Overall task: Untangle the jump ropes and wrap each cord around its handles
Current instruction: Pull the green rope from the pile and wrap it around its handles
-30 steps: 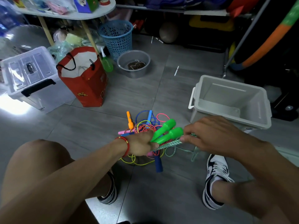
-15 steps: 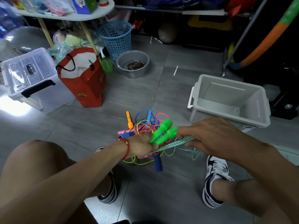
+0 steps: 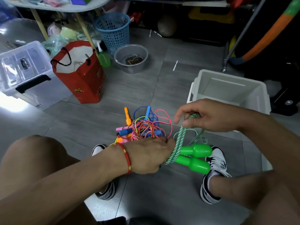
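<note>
Your left hand (image 3: 146, 155) grips the two green handles (image 3: 194, 158) side by side at their narrow ends, thick ends pointing right, above the floor between your shoes. Your right hand (image 3: 209, 116) is raised beyond them, fingers curled round a bundle of the green-and-white cord (image 3: 178, 142); several strands run down from that hand to where the left hand meets the handles. More slack loops hang to the right of the strands, just above the handles.

I judge you are partway through winding this rope, with few or no turns on the handles yet.

Watch the hanging slack. If you swing the next turn round without taking it up, those loose loops could catch on the thick handle ends or cross each other and knot. Keep the strands taut between your hands, or the turns may sit loose and slide off toward the narrow ends.

Mind also the tangled pile (image 3: 142, 127) of pink, blue, yellow and orange ropes on the floor just beyond your left hand. It lies close enough that a low pass of cord might snag a loop and drag it along.

The white bin (image 3: 227, 88) stands open behind your right hand.
</note>
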